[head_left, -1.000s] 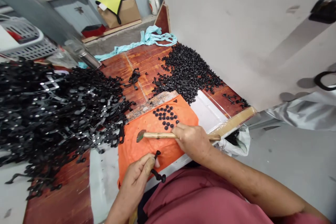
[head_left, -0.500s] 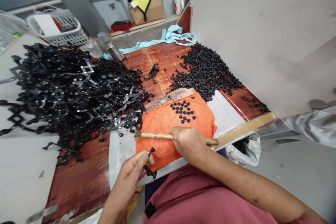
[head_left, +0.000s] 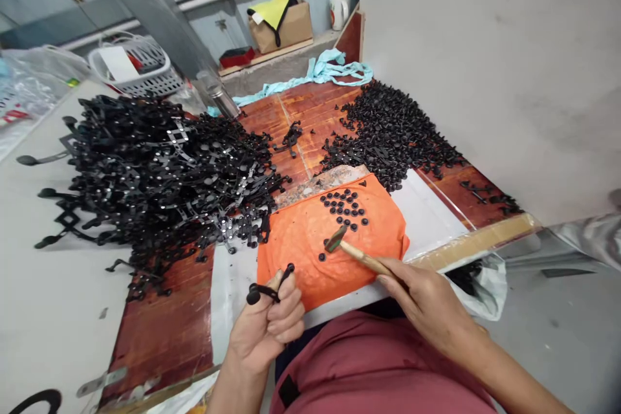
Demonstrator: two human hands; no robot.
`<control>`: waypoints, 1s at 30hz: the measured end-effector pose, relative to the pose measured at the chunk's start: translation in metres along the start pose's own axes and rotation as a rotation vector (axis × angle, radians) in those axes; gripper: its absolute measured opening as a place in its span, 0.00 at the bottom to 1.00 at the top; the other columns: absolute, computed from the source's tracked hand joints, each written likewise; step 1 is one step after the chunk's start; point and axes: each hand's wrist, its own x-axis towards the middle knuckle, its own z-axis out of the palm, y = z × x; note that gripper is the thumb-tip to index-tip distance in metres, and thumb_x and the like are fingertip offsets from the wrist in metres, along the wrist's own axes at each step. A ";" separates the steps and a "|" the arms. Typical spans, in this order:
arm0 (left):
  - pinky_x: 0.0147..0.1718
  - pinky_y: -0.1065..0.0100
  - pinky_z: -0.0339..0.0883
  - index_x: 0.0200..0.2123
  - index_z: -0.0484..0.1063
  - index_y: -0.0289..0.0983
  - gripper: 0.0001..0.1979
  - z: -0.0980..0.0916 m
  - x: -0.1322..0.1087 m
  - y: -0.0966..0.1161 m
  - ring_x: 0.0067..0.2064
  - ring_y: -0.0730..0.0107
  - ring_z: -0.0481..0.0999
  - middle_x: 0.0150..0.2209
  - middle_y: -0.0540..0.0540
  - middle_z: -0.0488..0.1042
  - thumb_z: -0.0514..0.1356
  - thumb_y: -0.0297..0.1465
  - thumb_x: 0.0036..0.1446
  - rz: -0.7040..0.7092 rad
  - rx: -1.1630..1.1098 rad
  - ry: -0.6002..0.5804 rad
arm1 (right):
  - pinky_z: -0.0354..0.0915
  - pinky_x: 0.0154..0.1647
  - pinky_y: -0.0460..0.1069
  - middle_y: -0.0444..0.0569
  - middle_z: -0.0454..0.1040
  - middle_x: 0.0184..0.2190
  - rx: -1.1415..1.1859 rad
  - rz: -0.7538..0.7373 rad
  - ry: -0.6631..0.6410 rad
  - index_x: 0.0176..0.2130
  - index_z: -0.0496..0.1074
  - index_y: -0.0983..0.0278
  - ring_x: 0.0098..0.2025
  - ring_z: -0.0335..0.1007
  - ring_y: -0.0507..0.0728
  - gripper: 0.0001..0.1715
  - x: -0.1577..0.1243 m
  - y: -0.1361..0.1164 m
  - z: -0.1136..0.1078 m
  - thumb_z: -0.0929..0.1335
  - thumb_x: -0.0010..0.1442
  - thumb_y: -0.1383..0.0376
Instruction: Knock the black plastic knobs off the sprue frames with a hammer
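Note:
My left hand is closed around a black jointed linkage piece with round ends, in front of the left side of an orange cloth-covered block. My right hand grips the wooden handle of a small hammer. The hammer's greenish-brown head is over the cloth, close to a couple of black round caps. Farther back on the cloth, several more black round caps sit grouped in rough rows.
A large heap of black linkages covers the left of the brown table. Small black studs are piled at back right. Behind stand a metal flask, a white basket and a mug. A grey panel rises at right.
My right hand has moved right and turned, swinging the hammer's head over the cloth. My left hand has turned and risen slightly with the linkage. Two caps near the hammer now show.

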 end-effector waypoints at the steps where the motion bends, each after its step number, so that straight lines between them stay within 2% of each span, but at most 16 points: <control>1: 0.17 0.78 0.44 0.27 0.65 0.35 0.16 0.001 0.001 0.000 0.18 0.83 0.40 0.18 0.60 0.46 0.62 0.36 0.65 -0.003 -0.029 -0.007 | 0.73 0.43 0.49 0.47 0.81 0.49 -0.007 -0.001 0.000 0.64 0.69 0.50 0.41 0.80 0.56 0.23 -0.004 0.002 0.000 0.60 0.74 0.57; 4: 0.16 0.78 0.43 0.27 0.65 0.35 0.16 0.005 0.003 -0.001 0.18 0.83 0.40 0.18 0.60 0.46 0.62 0.35 0.65 -0.006 -0.040 -0.003 | 0.74 0.44 0.50 0.45 0.79 0.53 -0.055 -0.001 -0.015 0.66 0.65 0.46 0.44 0.81 0.57 0.24 -0.012 0.009 0.003 0.57 0.75 0.57; 7: 0.16 0.78 0.42 0.26 0.65 0.36 0.18 0.010 0.005 -0.002 0.18 0.83 0.39 0.18 0.61 0.45 0.65 0.39 0.62 0.034 0.102 0.074 | 0.75 0.46 0.53 0.43 0.78 0.54 -0.101 0.004 -0.014 0.66 0.64 0.45 0.45 0.81 0.58 0.24 -0.018 0.018 0.008 0.57 0.75 0.55; 9: 0.17 0.76 0.43 0.26 0.66 0.36 0.19 0.013 0.008 -0.003 0.19 0.82 0.40 0.18 0.60 0.46 0.65 0.43 0.60 0.097 0.340 0.194 | 0.75 0.46 0.54 0.42 0.78 0.54 -0.121 0.019 -0.015 0.66 0.64 0.44 0.45 0.81 0.58 0.24 -0.021 0.021 0.011 0.57 0.75 0.55; 12: 0.19 0.74 0.40 0.28 0.68 0.35 0.23 0.015 0.013 -0.003 0.20 0.81 0.43 0.19 0.58 0.50 0.62 0.50 0.60 0.176 0.810 0.394 | 0.76 0.43 0.55 0.41 0.79 0.54 -0.149 0.031 -0.020 0.65 0.64 0.44 0.44 0.81 0.59 0.23 -0.021 0.021 0.012 0.57 0.75 0.55; 14: 0.22 0.74 0.45 0.29 0.70 0.35 0.24 0.015 0.017 -0.001 0.22 0.79 0.50 0.22 0.55 0.56 0.58 0.52 0.62 0.214 1.099 0.463 | 0.75 0.41 0.54 0.41 0.79 0.53 -0.158 0.036 -0.018 0.65 0.64 0.44 0.43 0.81 0.59 0.23 -0.019 0.019 0.012 0.57 0.75 0.54; 17: 0.31 0.72 0.56 0.30 0.70 0.36 0.24 0.014 0.024 0.004 0.30 0.74 0.61 0.27 0.51 0.64 0.53 0.51 0.65 0.269 1.439 0.459 | 0.74 0.40 0.53 0.42 0.80 0.51 -0.144 0.046 -0.042 0.65 0.65 0.44 0.43 0.81 0.58 0.23 -0.015 0.015 0.011 0.57 0.75 0.55; 19: 0.34 0.70 0.57 0.30 0.70 0.36 0.24 0.012 0.027 0.006 0.32 0.71 0.64 0.28 0.51 0.66 0.51 0.50 0.67 0.285 1.585 0.450 | 0.73 0.40 0.52 0.41 0.80 0.50 -0.121 0.056 -0.064 0.65 0.64 0.42 0.42 0.81 0.57 0.23 -0.014 0.013 0.010 0.57 0.75 0.55; 24: 0.34 0.69 0.58 0.30 0.69 0.38 0.23 0.012 0.032 0.008 0.32 0.69 0.67 0.27 0.52 0.68 0.48 0.47 0.68 0.276 1.727 0.463 | 0.70 0.36 0.51 0.42 0.82 0.40 -0.101 0.059 -0.019 0.64 0.66 0.43 0.36 0.80 0.57 0.23 -0.013 0.014 0.010 0.59 0.74 0.55; 30: 0.34 0.69 0.60 0.30 0.69 0.39 0.22 0.020 0.033 0.005 0.31 0.69 0.71 0.27 0.51 0.71 0.46 0.45 0.69 0.283 1.879 0.433 | 0.66 0.32 0.50 0.43 0.82 0.37 -0.101 0.045 -0.004 0.63 0.69 0.46 0.33 0.79 0.57 0.22 -0.012 0.014 0.008 0.60 0.73 0.58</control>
